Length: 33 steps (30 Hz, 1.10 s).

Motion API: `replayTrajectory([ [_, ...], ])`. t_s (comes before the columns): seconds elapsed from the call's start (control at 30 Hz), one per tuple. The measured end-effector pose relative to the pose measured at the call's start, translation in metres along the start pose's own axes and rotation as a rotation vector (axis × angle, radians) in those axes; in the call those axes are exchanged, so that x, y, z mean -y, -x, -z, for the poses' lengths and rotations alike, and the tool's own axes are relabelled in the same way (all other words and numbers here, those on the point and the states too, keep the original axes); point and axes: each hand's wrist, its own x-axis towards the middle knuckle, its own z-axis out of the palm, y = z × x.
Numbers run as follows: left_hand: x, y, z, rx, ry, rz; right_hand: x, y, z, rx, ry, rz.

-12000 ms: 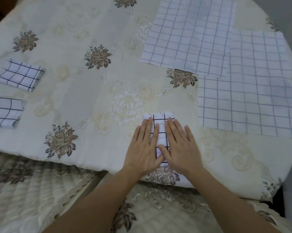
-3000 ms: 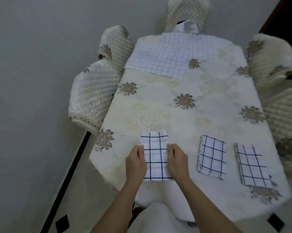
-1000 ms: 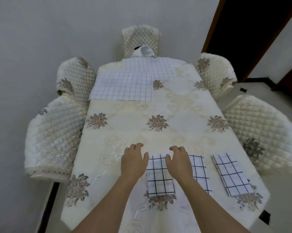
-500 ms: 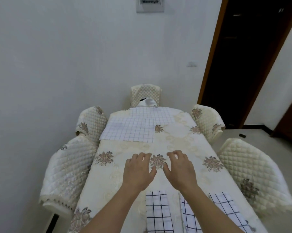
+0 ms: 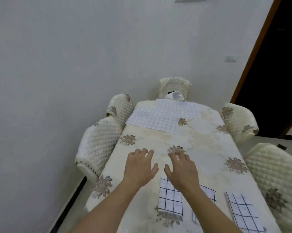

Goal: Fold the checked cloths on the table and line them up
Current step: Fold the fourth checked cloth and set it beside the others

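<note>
The left grip (image 5: 140,167) and the right grip (image 5: 182,169) are empty and spread loose. Reaching for the far flat cloths (image 5: 155,118), an arm could push the folded cloths (image 5: 171,199) crooked.

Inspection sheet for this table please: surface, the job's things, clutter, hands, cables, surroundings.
Surface: cream flowered tablecloth covers the whole table.
Job's things: left folded cloth, middle folded cloth (partly hidden by the right forearm) and right folded cloth lie in a row at the near edge. The unfolded checked cloths lie overlapping at the far end.
Clutter: white object beyond the far end, cannot tell what.
Grip: left hand and right hand are open and hold nothing, over bare tablecloth.
Cables: nothing seen.
Surroundings: quilted chairs, white wall, dark doorway.
</note>
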Motion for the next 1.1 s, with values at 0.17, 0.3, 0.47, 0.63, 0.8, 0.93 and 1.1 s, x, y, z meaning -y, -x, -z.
replayTrajectory([
  [0.17, 0.028, 0.043, 0.006, 0.008, -0.082, 0.140, 0.031, 0.005, -0.018, 0.042, -0.073, 0.147],
  [0.3, 0.063, 0.089, 0.024, 0.046, -0.155, 0.320, 0.073, 0.006, -0.031, 0.076, -0.143, 0.290],
  [0.47, 0.105, 0.139, 0.059, 0.056, -0.209, 0.545, 0.147, 0.008, -0.038, 0.082, -0.223, 0.490],
  [0.63, 0.142, 0.183, 0.083, 0.056, -0.269, 0.667, 0.210, 0.013, -0.046, 0.084, -0.276, 0.638],
  [0.8, 0.179, 0.204, 0.087, 0.083, -0.284, 0.746, 0.256, 0.011, -0.056, 0.116, -0.300, 0.697],
  [0.93, 0.214, 0.202, 0.077, 0.072, -0.286, 0.739, 0.286, -0.004, -0.073, 0.127, -0.293, 0.692],
  [1.1, 0.280, 0.184, 0.058, 0.073, -0.241, 0.666, 0.335, -0.033, -0.100, 0.148, -0.250, 0.664],
])
